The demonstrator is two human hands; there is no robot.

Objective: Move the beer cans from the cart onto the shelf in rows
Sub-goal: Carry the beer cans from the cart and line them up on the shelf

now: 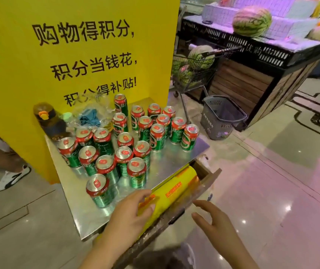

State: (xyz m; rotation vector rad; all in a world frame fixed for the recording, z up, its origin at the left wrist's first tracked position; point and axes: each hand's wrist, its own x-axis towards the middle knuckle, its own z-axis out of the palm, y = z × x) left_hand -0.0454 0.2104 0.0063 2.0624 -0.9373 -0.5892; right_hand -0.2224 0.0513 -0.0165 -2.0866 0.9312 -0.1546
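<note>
Several green beer cans (125,140) with red tops stand upright in loose rows on a shiny metal shelf (166,162) against a yellow sign board. The nearest can (98,190) stands alone at the front left. My left hand (130,212) hovers open at the shelf's front edge, fingers over a yellow roll of film (174,188) lying in an open drawer. My right hand (213,220) is open and empty to the right of the drawer, off the shelf.
A dark bottle (47,121) and a clear plastic bag (92,115) sit at the shelf's back left. A wire cart (192,74) of watermelons and a grey basket (221,117) stand behind on the right. A person's leg and shoe (12,176) are at left.
</note>
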